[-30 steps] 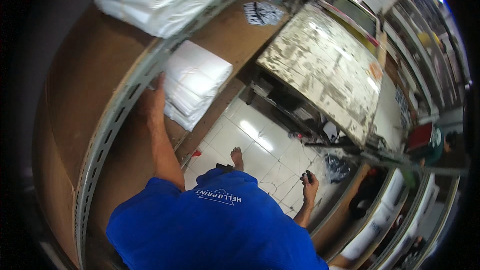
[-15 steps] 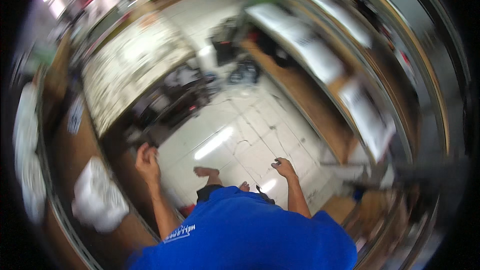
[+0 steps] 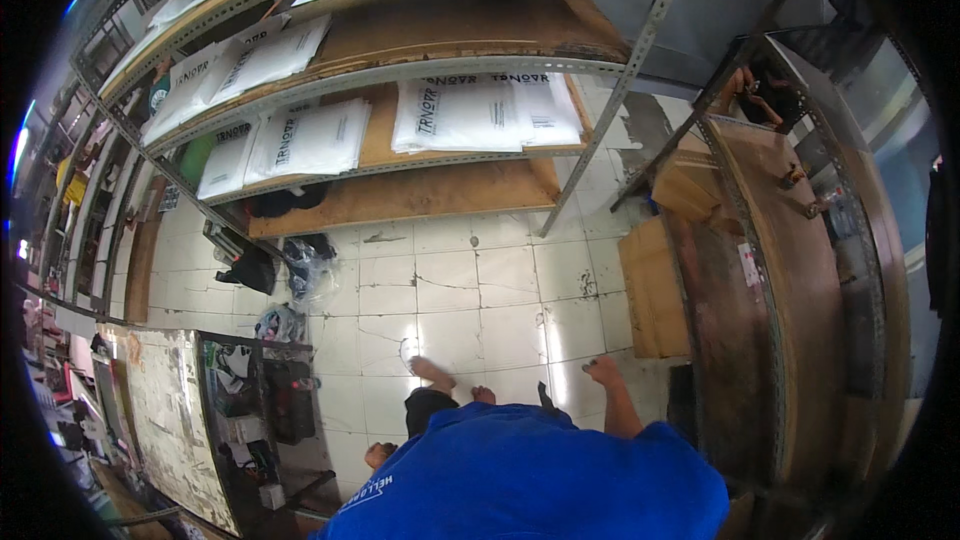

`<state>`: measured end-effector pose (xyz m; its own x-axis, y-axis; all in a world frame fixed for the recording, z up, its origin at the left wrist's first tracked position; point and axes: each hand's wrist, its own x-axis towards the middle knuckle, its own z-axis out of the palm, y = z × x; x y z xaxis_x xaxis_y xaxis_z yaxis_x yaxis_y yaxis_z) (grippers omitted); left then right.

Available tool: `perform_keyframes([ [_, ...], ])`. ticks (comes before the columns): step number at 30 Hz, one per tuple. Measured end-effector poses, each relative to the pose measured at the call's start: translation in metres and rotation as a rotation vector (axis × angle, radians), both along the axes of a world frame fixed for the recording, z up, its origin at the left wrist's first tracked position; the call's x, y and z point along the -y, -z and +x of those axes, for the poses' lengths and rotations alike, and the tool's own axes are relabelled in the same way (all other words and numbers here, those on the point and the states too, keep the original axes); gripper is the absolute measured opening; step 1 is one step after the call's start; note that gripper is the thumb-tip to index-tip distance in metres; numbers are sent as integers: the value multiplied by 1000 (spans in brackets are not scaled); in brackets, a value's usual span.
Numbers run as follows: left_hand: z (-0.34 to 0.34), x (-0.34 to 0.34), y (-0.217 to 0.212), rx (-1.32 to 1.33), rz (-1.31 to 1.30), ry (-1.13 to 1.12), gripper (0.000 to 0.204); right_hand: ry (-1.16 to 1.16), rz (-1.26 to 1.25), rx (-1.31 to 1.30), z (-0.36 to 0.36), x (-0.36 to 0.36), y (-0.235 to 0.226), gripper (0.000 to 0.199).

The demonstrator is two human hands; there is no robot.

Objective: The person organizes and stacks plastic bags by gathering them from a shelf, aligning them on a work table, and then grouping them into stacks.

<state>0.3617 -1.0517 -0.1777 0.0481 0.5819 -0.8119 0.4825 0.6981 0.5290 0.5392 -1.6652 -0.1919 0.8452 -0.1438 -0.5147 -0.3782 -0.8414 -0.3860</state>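
Change since half a second ago: the view has swung round; the metal shelving that ran along the right edge now stretches across the top, and the paint-spattered desk (image 3: 165,420) has gone from upper left to lower left. Both hands were raised in front of the blue shirt with fingers spread; now they hang low beside the body.
Right hand fingers: the right hand (image 3: 601,370) hangs over the white tiled floor (image 3: 480,280); its fingers look loosely curled and pinch nothing.
Right arm: bare forearm runs down from the hand into the short sleeve of the blue shirt (image 3: 530,480), elbow slightly out.
Left hand fingers: the left hand (image 3: 378,454) shows only as a small shape at the shirt's left edge; I cannot tell whether its fingers are spread or pressed together, and no object is seen in it.
Nearest things: a flat brown cardboard sheet (image 3: 652,285) lies on the floor, near the right hand, against the rusty brown metal rack (image 3: 760,330).
Feet: a bare foot (image 3: 432,372) stands on the tiles just ahead of the shirt.
Farther out: white flat plastic packets (image 3: 470,112) lie stacked on the brown wooden shelf boards of the grey slotted-angle shelving (image 3: 420,70), well apart from both hands.
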Motion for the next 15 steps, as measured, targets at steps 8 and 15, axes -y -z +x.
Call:
perform_keyframes([
  [8, 99, 16, -2, -169, -319, 342, 31, 138, 236, -191, 54, 5, 17, 53],
  [15, 272, 39, 9, 174, -236, 362, 35, -186, 298, 27, 215, -28, -11, 50],
])
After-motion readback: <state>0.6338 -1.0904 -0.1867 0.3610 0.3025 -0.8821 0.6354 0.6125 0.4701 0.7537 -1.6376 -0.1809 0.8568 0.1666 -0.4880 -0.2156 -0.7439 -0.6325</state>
